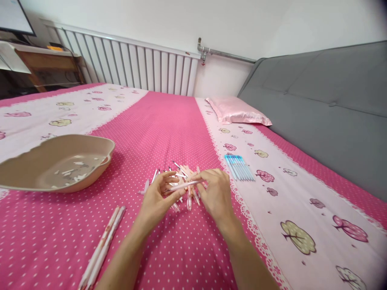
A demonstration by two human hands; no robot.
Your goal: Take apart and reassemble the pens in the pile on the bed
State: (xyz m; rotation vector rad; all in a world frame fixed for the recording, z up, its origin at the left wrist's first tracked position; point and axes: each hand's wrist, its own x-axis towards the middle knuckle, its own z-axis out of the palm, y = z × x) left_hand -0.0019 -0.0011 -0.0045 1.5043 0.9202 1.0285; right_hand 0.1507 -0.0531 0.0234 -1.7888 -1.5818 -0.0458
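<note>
Both my hands meet over a loose heap of pens on the pink dotted bedsheet. My left hand and my right hand pinch the two ends of one pale pink pen, held level just above the heap. Fingers of both hands are curled closed on it. Part of the heap is hidden behind my fingers.
A beige bowl with small white bits inside sits at the left. Several blue pens lie in a row at the right. Long pink-white pens lie near my left forearm. A pink pillow and grey headboard stand beyond.
</note>
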